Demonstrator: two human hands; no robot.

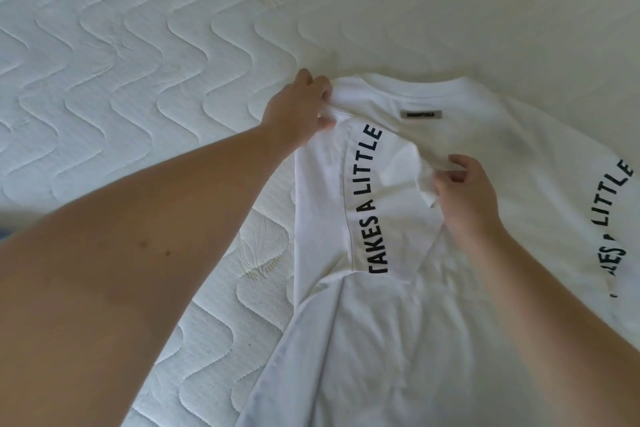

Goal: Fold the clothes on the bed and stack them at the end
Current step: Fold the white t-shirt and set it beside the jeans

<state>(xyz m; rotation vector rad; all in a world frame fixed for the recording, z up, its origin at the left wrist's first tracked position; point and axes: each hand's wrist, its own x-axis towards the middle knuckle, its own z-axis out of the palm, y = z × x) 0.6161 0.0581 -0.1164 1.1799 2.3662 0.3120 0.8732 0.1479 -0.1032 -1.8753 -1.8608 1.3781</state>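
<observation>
Folding has only just begun: left hand (298, 107) pinches the white shirt (398, 322) shoulder, right hand (465, 191) pinches its folded-in sleeve; no stack shows.

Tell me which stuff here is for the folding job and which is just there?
For the job:
- white T-shirt, with one sleeve folded in over it
- left hand, gripping the shirt's shoulder
- right hand, pinching the folded-in sleeve's edge

Just there:
- quilted mattress, which the shirt lies on
- small grey label below the shirt's collar
</observation>
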